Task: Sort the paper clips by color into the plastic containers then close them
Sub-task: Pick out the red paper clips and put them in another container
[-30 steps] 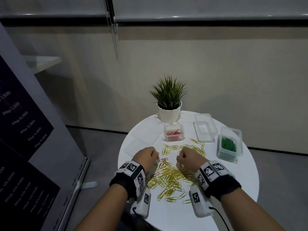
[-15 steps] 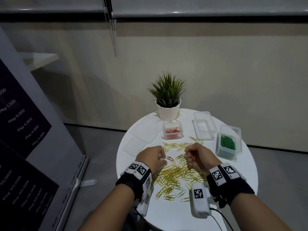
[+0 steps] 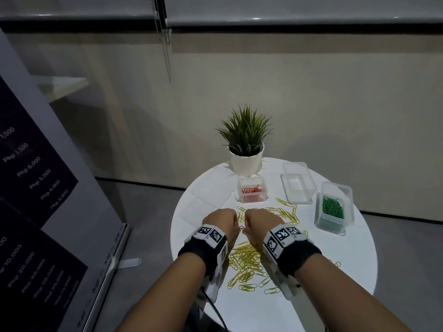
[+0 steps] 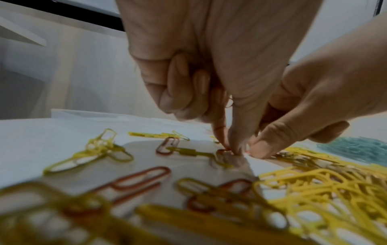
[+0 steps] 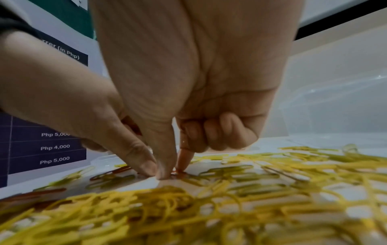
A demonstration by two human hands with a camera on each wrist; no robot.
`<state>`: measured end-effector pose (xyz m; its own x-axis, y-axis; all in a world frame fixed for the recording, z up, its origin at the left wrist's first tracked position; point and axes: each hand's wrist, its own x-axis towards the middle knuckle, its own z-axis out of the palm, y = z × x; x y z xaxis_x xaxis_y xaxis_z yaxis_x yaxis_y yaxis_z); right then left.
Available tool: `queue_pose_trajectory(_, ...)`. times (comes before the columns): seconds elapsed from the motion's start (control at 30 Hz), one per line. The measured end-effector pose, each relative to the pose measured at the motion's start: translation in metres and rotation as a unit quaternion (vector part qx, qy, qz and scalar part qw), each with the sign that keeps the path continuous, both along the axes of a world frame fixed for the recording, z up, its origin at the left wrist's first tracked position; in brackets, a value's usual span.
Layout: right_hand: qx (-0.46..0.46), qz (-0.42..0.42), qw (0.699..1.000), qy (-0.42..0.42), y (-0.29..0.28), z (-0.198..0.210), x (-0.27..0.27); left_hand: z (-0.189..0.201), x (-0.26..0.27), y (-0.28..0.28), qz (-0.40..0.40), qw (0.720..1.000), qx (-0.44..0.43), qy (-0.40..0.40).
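Observation:
Yellow paper clips [image 3: 244, 262] lie heaped on the round white table [image 3: 335, 271], with a few red paper clips [image 4: 142, 179] among them. My left hand [image 3: 221, 220] and right hand [image 3: 260, 221] meet knuckle to knuckle over the heap. In the left wrist view the left hand [image 4: 229, 147] pinches a red clip [image 4: 222, 151] on the table with thumb and forefinger. Its curled fingers hold more red clips [image 5: 130, 122]. The right hand [image 5: 173, 170] pinches down on a red clip [image 5: 178, 172] right beside the left thumb. I cannot tell whether both hold the same clip.
Behind the heap stand an open box of red clips [image 3: 251, 191], an empty open box [image 3: 297, 185] and an open box of green clips [image 3: 333, 212]. Clear lids [image 3: 211, 195] lie at the left. A potted plant [image 3: 245, 149] stands at the back. A banner [image 3: 36, 188] rises left of the table.
The right hand has moved left and down to meet the left hand. Both now pinch at the table where the red clip lay between them.

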<state>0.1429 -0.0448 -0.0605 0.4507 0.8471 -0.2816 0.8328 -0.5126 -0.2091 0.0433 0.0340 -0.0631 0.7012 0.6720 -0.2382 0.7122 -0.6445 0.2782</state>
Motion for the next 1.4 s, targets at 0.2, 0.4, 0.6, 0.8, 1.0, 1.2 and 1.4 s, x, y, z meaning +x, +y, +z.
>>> queue_pose_trajectory(0.2,-0.024,0.003,1.0,-0.021,-0.006,0.008,0.002,0.011,-0.012,0.007,0.011,0.995,-0.081,-0.048)
queue_pose_trajectory(0.4,0.256,-0.197,0.852,0.412,-0.03,0.02,0.031,0.041,-0.058,0.018,0.211,0.583,-0.638,-0.456)
queue_pose_trajectory(0.6,0.284,-0.25,0.678,0.631,-0.023,0.033,0.019,0.034,-0.067,0.025,0.246,0.701,-0.52,-0.422)
queue_pose_trajectory(0.8,0.126,-0.059,0.933,0.332,-0.011,0.024,-0.011,0.002,-0.049,0.034,0.127,0.985,-0.104,-0.06)
queue_pose_trajectory(1.0,0.065,0.093,0.988,0.106,-0.012,0.022,-0.043,-0.002,-0.031,0.035,0.069,0.996,-0.039,0.031)
queue_pose_trajectory(1.2,-0.04,0.137,0.989,-0.028,0.0,0.01,-0.053,0.003,-0.034,0.035,0.066,0.986,-0.152,0.004)
queue_pose_trajectory(1.4,-0.069,0.086,0.993,0.048,-0.016,0.012,-0.037,0.034,-0.065,0.026,0.2,0.671,-0.609,-0.372)
